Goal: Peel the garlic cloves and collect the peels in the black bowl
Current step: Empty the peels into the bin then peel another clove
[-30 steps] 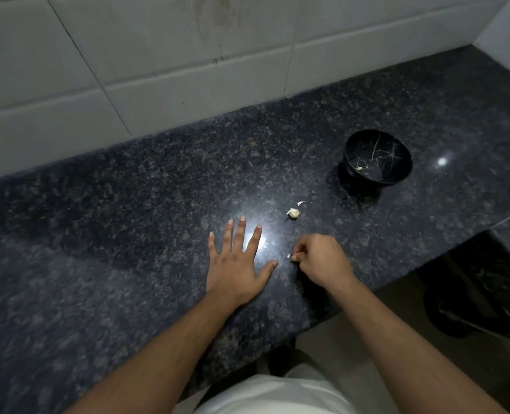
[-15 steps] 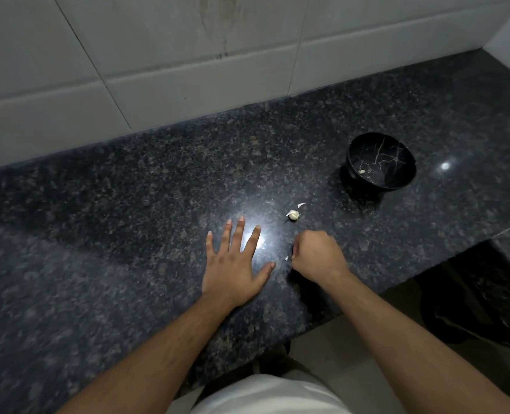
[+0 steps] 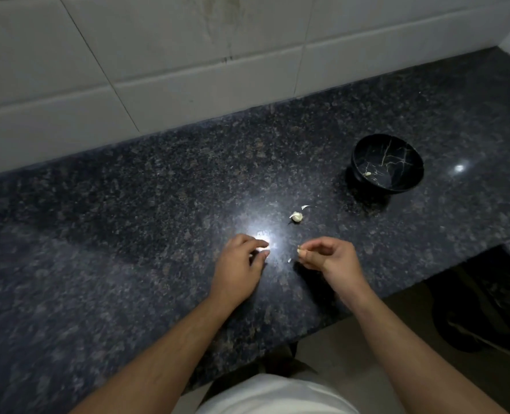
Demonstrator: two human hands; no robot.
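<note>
Both hands sit low over the dark granite counter (image 3: 128,234), and I read them from the left across. On my feed the left hand (image 3: 241,258) has its fingers loosely curled and holds nothing, the fingertips at the edge of a bright glare on the stone; whether they touch the surface I cannot tell. Between the two hands a tiny pale peel scrap (image 3: 289,260) lies on the counter. Just to its right, the right hand (image 3: 328,258) pinches a small garlic clove (image 3: 299,250) between thumb and fingertips, the other fingers curled in; only a pale bit of the clove shows. Beyond the right hand's fingertips, a short way farther from me, a second garlic clove (image 3: 296,217) lies on the stone with a loose curl of peel (image 3: 305,207) just past it. Farther right and well beyond the right hand stands the black bowl (image 3: 409,156), upright, with a pale piece of peel (image 3: 367,173) inside near its left wall.
</note>
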